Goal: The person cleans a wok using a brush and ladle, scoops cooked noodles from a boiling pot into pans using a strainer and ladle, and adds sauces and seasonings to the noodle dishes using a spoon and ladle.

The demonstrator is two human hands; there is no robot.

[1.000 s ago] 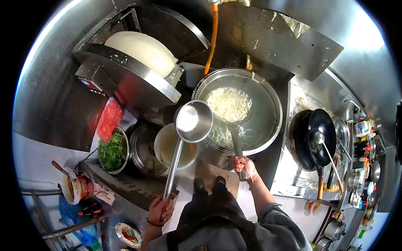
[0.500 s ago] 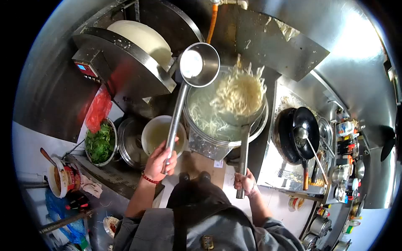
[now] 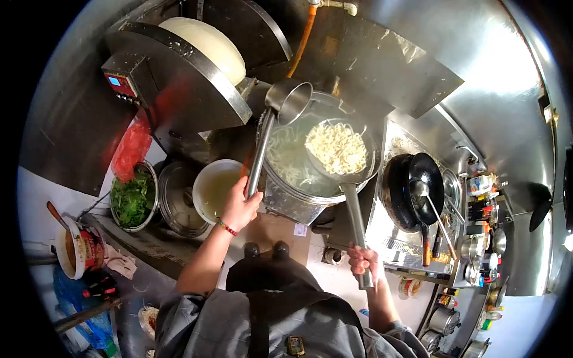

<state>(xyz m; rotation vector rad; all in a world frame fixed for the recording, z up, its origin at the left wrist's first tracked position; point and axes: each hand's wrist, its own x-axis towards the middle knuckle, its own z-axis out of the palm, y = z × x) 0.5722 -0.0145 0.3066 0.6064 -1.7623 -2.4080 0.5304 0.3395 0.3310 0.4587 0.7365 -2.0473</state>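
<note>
My left hand (image 3: 240, 207) is wrapped round the long handle of a deep steel ladle (image 3: 289, 101), whose cup is tilted over the left rear rim of the big pot (image 3: 310, 198). In my right hand (image 3: 366, 265) is the ribbed handle of a strainer (image 3: 356, 218). Its basket, over the right side of the pot, carries a heap of pale noodles (image 3: 337, 148). Cloudy water fills the pot, with more noodles (image 3: 283, 149) loose at its left. Whether the basket's underside touches the water, I cannot tell.
Left of the pot stand a bowl of broth (image 3: 218, 190), a lidded-looking steel pot (image 3: 179, 200) and a container of leafy greens (image 3: 132, 198). A machine holding dough (image 3: 209, 45) rises behind. Woks (image 3: 412, 191) with a ladle sit right, beside bottles (image 3: 482, 209).
The noodles, loose and blurred above the strainer before, now lie gathered in its basket. The ladle's cup has dropped toward the pot and tipped to the right. Both hands keep their hold.
</note>
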